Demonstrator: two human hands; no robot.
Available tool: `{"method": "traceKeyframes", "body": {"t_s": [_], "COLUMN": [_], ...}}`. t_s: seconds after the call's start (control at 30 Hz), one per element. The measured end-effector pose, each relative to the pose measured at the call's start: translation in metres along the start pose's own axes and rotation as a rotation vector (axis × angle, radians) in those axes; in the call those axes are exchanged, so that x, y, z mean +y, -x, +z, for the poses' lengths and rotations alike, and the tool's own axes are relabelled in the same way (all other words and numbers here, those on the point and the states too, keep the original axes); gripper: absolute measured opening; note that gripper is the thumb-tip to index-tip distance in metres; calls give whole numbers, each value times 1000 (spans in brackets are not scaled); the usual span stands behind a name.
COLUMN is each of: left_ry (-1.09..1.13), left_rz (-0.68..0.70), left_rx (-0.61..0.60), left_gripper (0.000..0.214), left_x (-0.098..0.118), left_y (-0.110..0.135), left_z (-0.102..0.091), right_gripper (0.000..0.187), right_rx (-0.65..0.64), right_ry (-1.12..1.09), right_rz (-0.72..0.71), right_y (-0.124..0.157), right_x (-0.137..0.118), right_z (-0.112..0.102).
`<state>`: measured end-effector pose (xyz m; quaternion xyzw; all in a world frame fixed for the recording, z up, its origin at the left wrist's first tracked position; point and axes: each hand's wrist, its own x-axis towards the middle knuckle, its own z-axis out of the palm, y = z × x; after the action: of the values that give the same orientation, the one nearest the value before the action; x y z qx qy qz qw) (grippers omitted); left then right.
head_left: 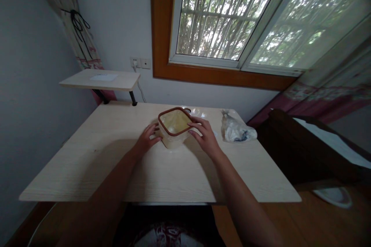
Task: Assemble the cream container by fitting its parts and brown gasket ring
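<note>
A clear plastic food container (173, 141) with a brown-rimmed, see-through lid (174, 121) is between my two hands over the middle of the table. It looks slightly turned; whether its base touches the tabletop I cannot tell. My left hand (147, 137) grips its left side, thumb low near the front and fingers behind. On the right, my right hand (203, 133) has its fingers and thumb at the brown rim and right side. Behind the container lies some clear plastic wrapping (199, 113), with a small dark round edge partly hidden near the lid.
A crumpled clear plastic bag (235, 128) lies at the table's (171, 177) right back. A small raised shelf (124, 80) holding a white paper (103, 77) stands at the back left. The wall and window (217, 15) are behind; dark furniture (313, 150) stands right.
</note>
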<state>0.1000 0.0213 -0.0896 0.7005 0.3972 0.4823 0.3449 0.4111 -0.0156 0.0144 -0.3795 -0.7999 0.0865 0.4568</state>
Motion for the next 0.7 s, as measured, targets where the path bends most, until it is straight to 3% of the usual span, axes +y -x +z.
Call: {"method": "traceKeyframes", "body": {"t_s": [0.37, 0.7], "left_ry": [29, -18], "left_rz": [-74, -68], "left_rx": [86, 58], "left_gripper": [54, 47], "left_x": [18, 4], "left_y": [1, 3], "left_z": [-8, -7], "right_gripper": [23, 19], "right_rx": [18, 107], "right_ry": [245, 470], "right_rz": [3, -47], "right_y": [0, -5], "right_x": [-3, 9], "right_z": [-14, -47]}}
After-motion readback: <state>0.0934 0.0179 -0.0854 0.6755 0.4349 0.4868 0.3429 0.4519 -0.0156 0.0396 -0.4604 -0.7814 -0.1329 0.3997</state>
